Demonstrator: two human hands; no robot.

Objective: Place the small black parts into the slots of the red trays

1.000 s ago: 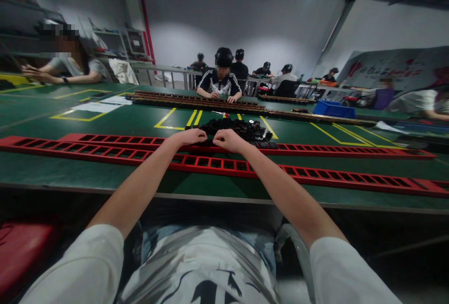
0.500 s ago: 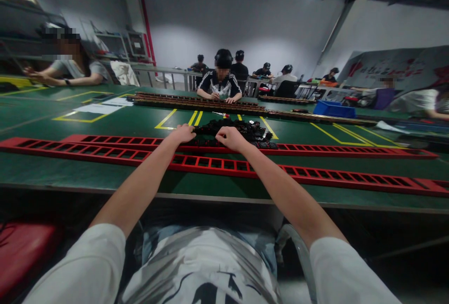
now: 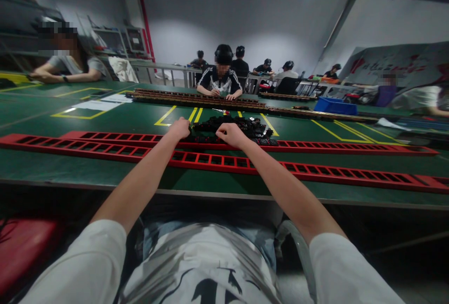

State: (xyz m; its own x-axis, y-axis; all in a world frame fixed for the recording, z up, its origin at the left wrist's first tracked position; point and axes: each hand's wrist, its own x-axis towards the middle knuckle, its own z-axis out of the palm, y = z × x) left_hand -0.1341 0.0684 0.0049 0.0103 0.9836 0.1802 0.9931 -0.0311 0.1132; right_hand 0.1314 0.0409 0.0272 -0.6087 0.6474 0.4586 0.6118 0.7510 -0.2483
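A heap of small black parts [image 3: 242,125], too small to name one by one, lies ahead of me, partly over the farther red slotted strip [image 3: 315,148]. At the heap's left end my left hand [image 3: 180,128] is closed with its fingers curled away from me; what is in them is hidden. My right hand [image 3: 229,134] bends over the front of the heap, thumb and fingers pinched together. Whatever that pinch holds does not show. A row of small black pieces [image 3: 268,142] sits along the strip to its right. The nearer red slotted strip [image 3: 224,162] passes under both forearms.
Long brown-and-black rails [image 3: 196,100] lie across the green table [image 3: 115,173], before a co-worker [image 3: 222,75] facing me. A blue bin [image 3: 335,106] stands right of them. White papers [image 3: 105,103] lie at left. Another person [image 3: 75,63] sits far left.
My left hand has shifted slightly left and up, and its fingers are more curled in. The right hand keeps its pinch at almost the same spot.
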